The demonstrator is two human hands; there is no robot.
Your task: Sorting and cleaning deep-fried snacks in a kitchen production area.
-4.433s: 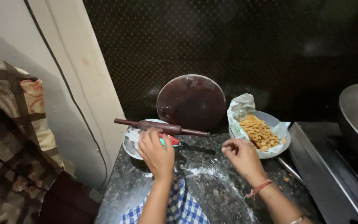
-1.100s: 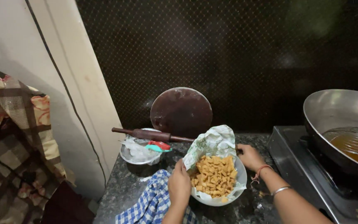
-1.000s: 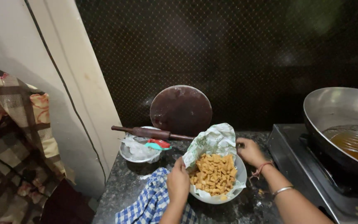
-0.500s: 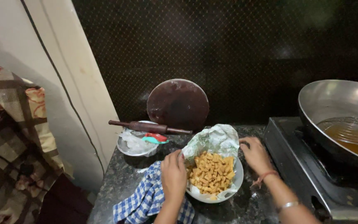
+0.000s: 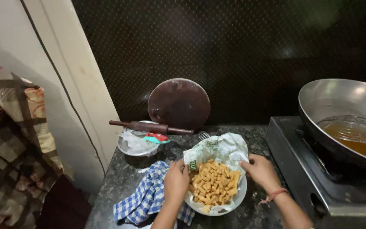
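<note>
Two bare forearms rise from the bottom edge of the head view, with no sleeve on either one. The left hand (image 5: pixel 176 180) wears no ring, band or watch that can be seen. The right hand (image 5: pixel 261 171) is likewise bare, but a thin red thread circles its wrist just behind the hand, with a loose end sticking out. Fingernails look short and unpainted, though they are small here.
</note>
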